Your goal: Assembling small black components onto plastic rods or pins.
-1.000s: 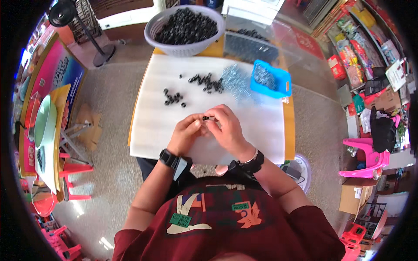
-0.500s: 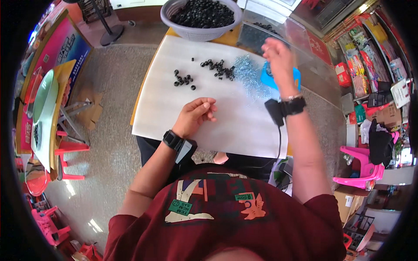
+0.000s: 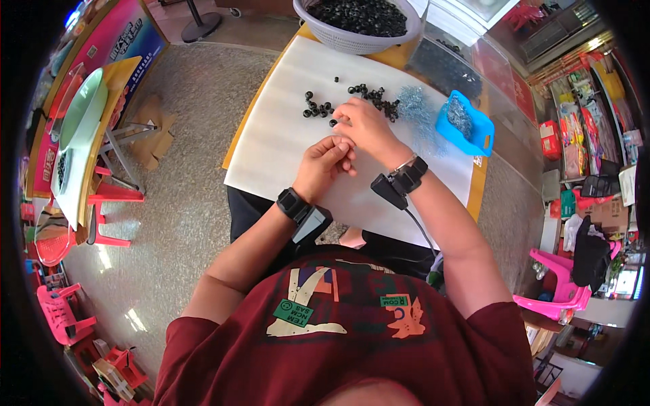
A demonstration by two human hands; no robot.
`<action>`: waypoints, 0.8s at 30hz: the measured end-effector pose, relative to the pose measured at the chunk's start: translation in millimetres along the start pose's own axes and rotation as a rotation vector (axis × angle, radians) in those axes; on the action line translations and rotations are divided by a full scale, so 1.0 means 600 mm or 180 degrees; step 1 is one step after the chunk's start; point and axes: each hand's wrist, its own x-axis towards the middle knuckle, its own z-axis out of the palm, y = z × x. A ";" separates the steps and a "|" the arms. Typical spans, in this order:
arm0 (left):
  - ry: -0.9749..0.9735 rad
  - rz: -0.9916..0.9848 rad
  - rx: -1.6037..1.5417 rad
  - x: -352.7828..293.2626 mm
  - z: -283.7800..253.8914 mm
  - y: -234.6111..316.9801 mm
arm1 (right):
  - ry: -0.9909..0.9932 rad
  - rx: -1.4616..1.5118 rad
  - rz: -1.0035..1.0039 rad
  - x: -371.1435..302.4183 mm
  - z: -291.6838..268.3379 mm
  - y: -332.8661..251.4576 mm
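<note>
My left hand (image 3: 328, 161) rests on the white sheet (image 3: 271, 152) with its fingers curled tight around a small part that is mostly hidden. My right hand (image 3: 364, 125) lies just beyond it, and its bent fingertips pinch against the left fingertips. One small black ring (image 3: 333, 123) lies right by those fingertips. More loose black rings (image 3: 317, 108) are scattered just past the hands, and a second cluster of black rings (image 3: 376, 98) lies beside a pile of small silvery metal pieces (image 3: 414, 107). Both wrists carry black strapped devices.
A grey basket (image 3: 352, 42) full of black rings stands at the table's far edge. A blue scoop tray (image 3: 479, 128) of metal pieces sits far right, by a clear bag of dark parts (image 3: 443, 64). Red and pink plastic stools (image 3: 57, 243) stand on the floor.
My right hand has come back from the blue tray at the far right to meet my left hand. The left hand stayed shut on the sheet.
</note>
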 end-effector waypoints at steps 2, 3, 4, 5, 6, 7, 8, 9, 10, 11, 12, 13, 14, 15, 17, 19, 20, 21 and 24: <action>0.0020 -0.0024 -0.0018 0.001 0.000 0.000 | -0.0228 0.0033 0.0057 0.004 0.006 0.001; 0.0024 -0.0043 -0.0028 0.002 0.000 -0.001 | -0.0126 0.0080 0.0080 0.003 0.004 0.002; 0.0054 -0.0041 -0.0068 0.001 -0.001 -0.001 | -0.0039 0.0133 0.0095 0.002 0.000 -0.002; 0.0080 -0.0045 -0.0109 0.001 -0.002 -0.002 | 0.0051 0.0184 0.0115 -0.001 -0.006 -0.006; 0.0102 -0.0054 -0.0150 0.002 -0.002 -0.003 | 0.0061 0.0357 0.0298 -0.009 -0.016 -0.012; 0.0205 -0.0001 -0.0225 0.000 0.000 0.001 | 0.0065 0.0539 0.0470 -0.017 -0.032 -0.030; 0.0287 0.0021 -0.0303 0.000 0.007 0.004 | 0.0088 0.0711 0.0676 -0.030 -0.044 -0.042; 0.0368 0.0039 -0.0380 0.000 0.012 0.005 | 0.0122 0.0598 0.0445 -0.040 -0.046 -0.047; 0.0282 0.0011 -0.0270 0.002 0.012 0.002 | 0.0167 0.0490 0.0233 -0.054 -0.047 -0.052; 0.0193 -0.0017 -0.0162 0.004 0.007 0.002 | 0.0210 0.0379 0.0024 -0.067 -0.047 -0.057; 0.0103 -0.0046 -0.0055 0.006 0.004 0.001 | 0.0161 0.0269 -0.0124 -0.076 -0.046 -0.062; 0.0097 -0.0088 0.0027 0.008 0.004 0.001 | 0.0193 0.0489 0.0034 -0.084 -0.046 -0.068; 0.0090 -0.0128 0.0111 0.009 0.005 0.002 | 0.0229 0.0711 0.0191 -0.091 -0.046 -0.073; 0.0084 -0.0167 0.0195 0.009 0.005 0.000 | 0.0266 0.0935 0.0344 -0.100 -0.047 -0.074; 0.0156 -0.0174 0.0123 0.007 0.005 0.002 | 0.0692 0.0829 0.0561 -0.117 -0.060 -0.050; 0.0264 -0.0181 0.0101 0.003 0.013 0.004 | 0.1067 0.0673 0.0790 -0.139 -0.083 -0.019; 0.0284 -0.0215 0.0114 0.002 0.012 0.003 | 0.1229 0.0573 0.0918 -0.153 -0.097 -0.002; 0.0257 -0.0205 0.0127 0.002 0.011 0.003 | 0.1388 0.0472 0.1044 -0.163 -0.106 0.009; 0.0163 -0.0201 0.0139 0.004 0.010 0.000 | 0.1151 -0.0016 0.0992 -0.191 -0.111 0.029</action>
